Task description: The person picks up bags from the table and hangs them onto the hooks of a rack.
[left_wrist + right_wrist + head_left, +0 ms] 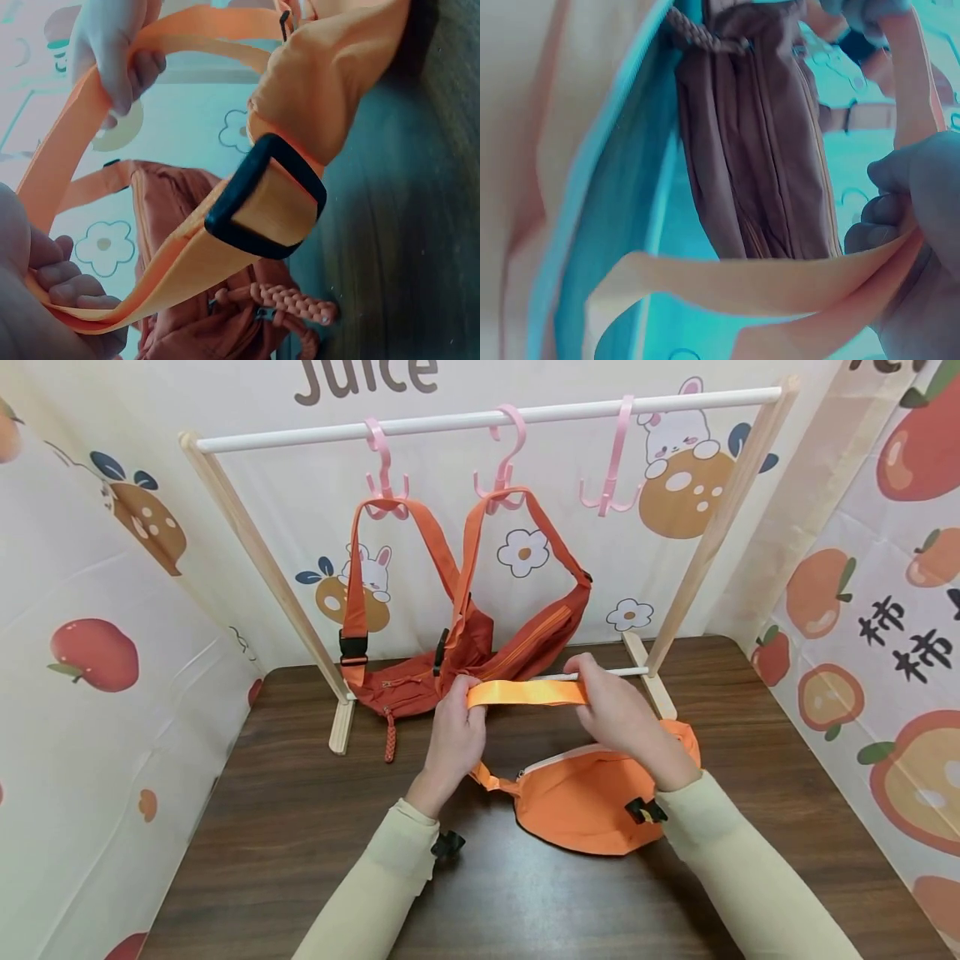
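Observation:
Both hands grip the strap (528, 693) of a light orange waist bag, pulled straight between them. My left hand (457, 731) curls its fingers round one end of that stretch, and my right hand (611, 706) holds the other. Below the right forearm, the bag (585, 797) is close over the table with its pale zipper uppermost. In the left wrist view a black buckle (247, 202) sits on the strap below the left hand (45, 285). The right wrist view shows the strap (780, 285) looping down from the right fingers (885, 217).
A rack with a white rail (450, 421) and wooden legs stands behind. Two dark orange bags hang by straps, one (405, 681) from the left pink hook (384, 468), another (536, 635) from the middle hook (506, 460). A third pink hook (613, 460) hangs bare at right.

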The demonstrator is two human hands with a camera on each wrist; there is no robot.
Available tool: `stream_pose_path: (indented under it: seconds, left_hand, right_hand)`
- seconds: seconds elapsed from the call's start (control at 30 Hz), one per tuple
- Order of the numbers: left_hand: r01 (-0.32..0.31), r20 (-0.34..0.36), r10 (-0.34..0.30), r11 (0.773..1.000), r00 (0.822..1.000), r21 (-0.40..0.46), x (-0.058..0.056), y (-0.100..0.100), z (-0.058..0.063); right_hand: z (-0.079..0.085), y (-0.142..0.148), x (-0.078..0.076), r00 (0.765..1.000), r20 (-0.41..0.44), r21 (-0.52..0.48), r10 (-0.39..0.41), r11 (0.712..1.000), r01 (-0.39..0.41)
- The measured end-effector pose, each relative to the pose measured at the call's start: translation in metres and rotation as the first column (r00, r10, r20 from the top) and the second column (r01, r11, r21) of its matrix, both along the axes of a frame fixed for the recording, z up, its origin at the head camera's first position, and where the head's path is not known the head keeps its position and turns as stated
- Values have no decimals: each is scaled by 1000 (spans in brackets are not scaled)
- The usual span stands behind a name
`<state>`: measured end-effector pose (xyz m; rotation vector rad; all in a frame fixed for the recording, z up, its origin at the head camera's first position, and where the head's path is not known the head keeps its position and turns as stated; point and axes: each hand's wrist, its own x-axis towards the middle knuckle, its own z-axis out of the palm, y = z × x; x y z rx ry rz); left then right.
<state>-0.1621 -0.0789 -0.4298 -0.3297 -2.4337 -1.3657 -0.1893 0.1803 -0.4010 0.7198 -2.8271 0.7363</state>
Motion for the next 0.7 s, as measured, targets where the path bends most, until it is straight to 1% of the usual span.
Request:
stream_pose_path:
  seconds: [0.17, 0.23, 0.33, 0.43, 0.53, 0.6, 0.7]
  left_hand:
    - [-9, 21, 8, 1000, 1000, 22, -2, -6, 2]
    - [-10, 30, 9, 1000, 1000, 22, -3, -7, 2]
    - [-5, 34, 4, 1000, 999, 11, -3, -9, 3]
    - [4, 36, -4, 1000, 999, -1, -3, -9, 4]
    - [9, 36, -9, 1000, 999, -14, -4, -10, 6]
    - [13, 37, -12, 1000, 999, -19, -5, -11, 7]
    - [13, 43, -12, 1000, 999, -17, -5, -11, 10]
  right_hand:
    - [10, 16, -9, 1000, -24, -103, 9, 995, -12]
    - [15, 22, -12, 998, -46, -147, 29, 989, -36]
    - [21, 29, -17, 993, -95, -185, 71, 979, -88]
    - [28, 35, -22, 983, -141, -194, 121, 970, -148]
    - [35, 40, -26, 973, -175, -198, 150, 963, -184]
    - [40, 43, -27, 969, -191, -202, 153, 960, -192]
    - [49, 46, -28, 969, -203, -201, 137, 963, -178]
